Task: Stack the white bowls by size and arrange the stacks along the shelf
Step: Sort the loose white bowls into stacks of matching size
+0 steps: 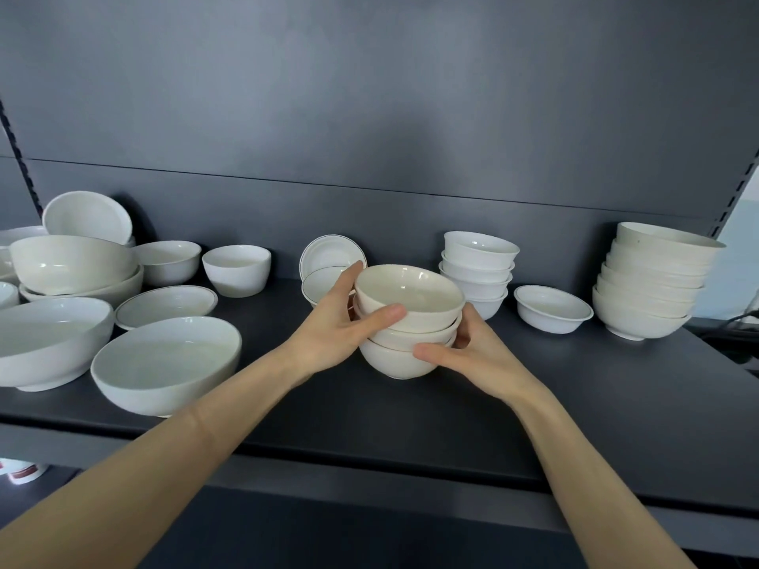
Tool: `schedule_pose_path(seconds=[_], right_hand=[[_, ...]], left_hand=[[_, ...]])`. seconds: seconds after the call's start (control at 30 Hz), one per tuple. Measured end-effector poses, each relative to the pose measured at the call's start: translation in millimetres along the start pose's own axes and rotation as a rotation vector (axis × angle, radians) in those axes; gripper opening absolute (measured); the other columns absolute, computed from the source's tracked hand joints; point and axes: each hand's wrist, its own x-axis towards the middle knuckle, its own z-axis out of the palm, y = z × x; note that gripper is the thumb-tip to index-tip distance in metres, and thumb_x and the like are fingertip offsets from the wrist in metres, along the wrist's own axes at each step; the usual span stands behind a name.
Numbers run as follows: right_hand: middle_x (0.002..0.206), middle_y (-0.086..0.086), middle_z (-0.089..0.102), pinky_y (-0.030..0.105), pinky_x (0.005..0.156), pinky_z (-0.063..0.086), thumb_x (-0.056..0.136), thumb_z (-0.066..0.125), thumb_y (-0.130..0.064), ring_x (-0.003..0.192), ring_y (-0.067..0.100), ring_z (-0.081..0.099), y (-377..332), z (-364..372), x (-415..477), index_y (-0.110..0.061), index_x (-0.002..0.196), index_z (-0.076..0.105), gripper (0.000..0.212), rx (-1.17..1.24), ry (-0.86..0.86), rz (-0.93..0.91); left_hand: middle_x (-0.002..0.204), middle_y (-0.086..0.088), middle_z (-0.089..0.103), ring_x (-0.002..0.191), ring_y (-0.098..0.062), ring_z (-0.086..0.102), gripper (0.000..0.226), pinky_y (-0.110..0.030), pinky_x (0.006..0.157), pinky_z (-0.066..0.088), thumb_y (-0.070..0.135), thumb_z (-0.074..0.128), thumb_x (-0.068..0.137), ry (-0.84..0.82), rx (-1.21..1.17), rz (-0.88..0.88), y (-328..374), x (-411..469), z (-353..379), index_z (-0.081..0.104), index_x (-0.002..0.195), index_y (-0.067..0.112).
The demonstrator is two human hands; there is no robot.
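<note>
A stack of three cream bowls point(410, 318) stands at the middle of the dark shelf point(575, 396). My left hand point(341, 322) grips the top bowl of the stack from the left, thumb across its front wall. My right hand point(472, 355) holds the lowest bowl from the right, thumb on its front. To the right stand a stack of several small white bowls point(478, 269), a single low bowl point(552, 308) and a tall stack of larger bowls point(653, 281). Behind my left hand sit two small rimmed dishes point(330, 256).
Loose bowls crowd the left end: a big shallow bowl point(164, 363), another large one point(49, 342), a rimmed dish point(166, 303), a deep small bowl point(237, 269) and piled wide bowls point(74, 264). The shelf's front edge point(369, 482) runs below my forearms.
</note>
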Motion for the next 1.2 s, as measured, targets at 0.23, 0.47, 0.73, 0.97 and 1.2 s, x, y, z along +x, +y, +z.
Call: schedule_pose_path(seconds=[0.23,0.47,0.73,0.97,1.2], right_hand=[[0.125,-0.015,0.06,0.03,0.095,0.05,0.054,0.083,-0.045,0.116,0.005,0.056,1.8,0.5,1.0,-0.031,0.134,0.042,0.091,0.001,0.036,0.008],[0.126,-0.012,0.06,0.032,0.094,0.052,0.053,0.084,-0.045,0.116,0.007,0.057,0.8,0.8,0.2,-0.029,0.135,0.041,0.094,0.006,0.036,0.007],[0.127,-0.013,0.058,0.028,0.091,0.053,0.054,0.088,-0.034,0.116,0.003,0.056,-4.0,0.8,-3.3,-0.027,0.135,0.039,0.095,-0.013,0.0,0.029],[0.106,-0.023,0.068,0.012,0.077,0.05,0.07,0.077,0.009,0.102,-0.005,0.063,-10.4,-0.9,-6.9,-0.031,0.114,0.053,0.064,-0.033,-0.039,0.001],[0.101,-0.016,0.072,0.014,0.073,0.051,0.065,0.085,-0.006,0.094,0.001,0.066,-8.8,-14.4,-3.5,-0.028,0.11,0.062,0.055,-0.107,0.037,0.055]], left_hand=[[0.111,0.016,0.063,0.101,0.007,0.061,0.051,-0.01,0.082,0.047,0.032,0.071,0.071,0.027,-0.03,0.076,-10.1,1.7,0.8,0.045,0.115,0.037],[0.11,0.01,0.064,0.101,0.002,0.062,0.053,-0.014,0.083,0.048,0.027,0.069,0.076,-0.006,-0.059,0.095,-9.0,1.6,0.1,0.047,0.123,0.02],[0.13,0.013,0.058,0.119,-0.003,0.056,0.092,-0.023,0.097,0.049,0.038,0.084,0.063,-0.076,-0.04,0.01,-21.9,-3.8,-3.1,0.035,0.14,0.027],[0.119,0.009,0.064,0.108,-0.006,0.062,0.064,-0.015,0.085,0.052,0.016,0.083,0.071,-0.034,-0.034,-0.044,-24.3,-8.1,-4.6,0.052,0.128,0.019],[0.105,0.008,0.066,0.099,-0.008,0.062,0.06,-0.012,0.077,0.052,0.021,0.085,0.068,0.022,0.045,-0.034,-23.9,4.6,5.9,0.058,0.121,0.017]])
